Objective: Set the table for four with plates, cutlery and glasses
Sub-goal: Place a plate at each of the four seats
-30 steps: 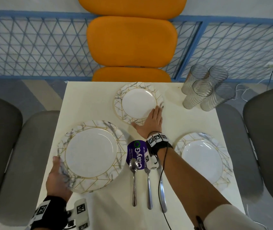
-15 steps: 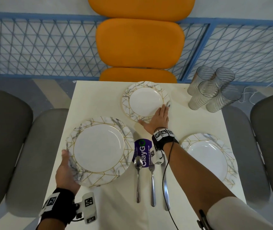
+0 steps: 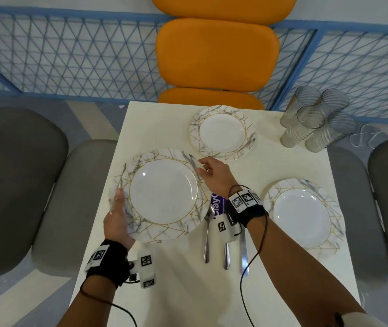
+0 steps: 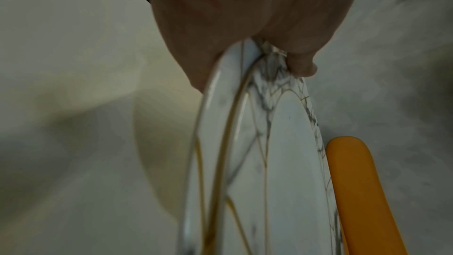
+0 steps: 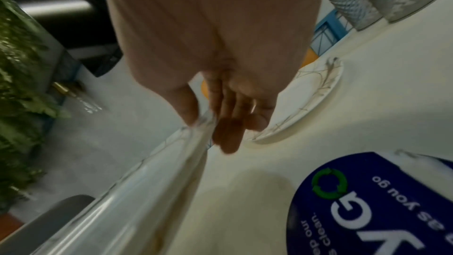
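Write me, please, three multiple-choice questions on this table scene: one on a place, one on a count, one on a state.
1. The cutlery lies: A) between the stacked plates and the right plate; B) on the orange chair; C) inside a glass.
2. Glasses on the table: A) two; B) four; C) six.
3. The stacked plates are: A) upside down; B) broken; C) gripped at the rim by both hands.
Answers: 1 A, it sits between them; 2 B, four stand in the far right corner; 3 C, the left hand and right hand each pinch the rim.
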The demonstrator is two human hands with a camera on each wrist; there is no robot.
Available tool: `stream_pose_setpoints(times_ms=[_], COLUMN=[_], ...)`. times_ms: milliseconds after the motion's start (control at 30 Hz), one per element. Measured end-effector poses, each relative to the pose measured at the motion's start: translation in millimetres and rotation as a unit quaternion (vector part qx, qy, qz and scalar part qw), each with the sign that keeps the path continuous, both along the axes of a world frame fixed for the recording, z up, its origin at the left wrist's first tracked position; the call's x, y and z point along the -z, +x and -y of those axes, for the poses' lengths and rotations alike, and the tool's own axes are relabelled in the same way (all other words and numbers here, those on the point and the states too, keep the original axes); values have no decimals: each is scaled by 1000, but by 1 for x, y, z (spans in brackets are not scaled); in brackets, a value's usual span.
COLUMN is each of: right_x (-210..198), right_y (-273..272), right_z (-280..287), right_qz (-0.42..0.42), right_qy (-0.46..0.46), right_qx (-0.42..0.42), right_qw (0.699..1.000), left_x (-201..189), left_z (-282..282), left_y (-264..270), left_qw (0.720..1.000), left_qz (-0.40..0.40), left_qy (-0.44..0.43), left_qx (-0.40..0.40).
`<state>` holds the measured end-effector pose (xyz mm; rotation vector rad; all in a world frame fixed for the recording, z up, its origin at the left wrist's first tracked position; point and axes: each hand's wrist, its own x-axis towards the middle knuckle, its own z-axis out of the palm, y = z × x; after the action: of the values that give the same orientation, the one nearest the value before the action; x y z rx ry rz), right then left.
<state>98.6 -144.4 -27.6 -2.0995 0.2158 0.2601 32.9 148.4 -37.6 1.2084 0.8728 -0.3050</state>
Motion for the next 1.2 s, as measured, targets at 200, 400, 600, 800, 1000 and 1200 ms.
stream_pose_setpoints(times_ms=[200, 400, 600, 800, 1000, 1200], right_x=[-2, 19, 46, 60, 65, 66], right_y=[-12, -20, -34, -40, -37, -33], right_z=[-11, -20, -51, -98, -130, -151], right_qz=[-15, -39, -62, -91, -108, -90], right_qy=[-14, 0, -5, -30, -56, -101], right_qx=[36, 127, 205, 212, 222, 218], right_qw=[999, 991, 977, 973, 967, 966], left_x=[-16, -26, -47, -43, -38, -32], left_z=[-25, -96, -164, -218, -237, -243], left_y=[-17, -29, -36, -46, -48, -47], left_qw=[999, 990, 969, 963, 959, 961], left_qz=[15, 24, 30, 61, 91, 92], left_qy=[-32, -17, 19, 13, 6, 1], left_qx=[-30, -139, -245, -261, -267, -262])
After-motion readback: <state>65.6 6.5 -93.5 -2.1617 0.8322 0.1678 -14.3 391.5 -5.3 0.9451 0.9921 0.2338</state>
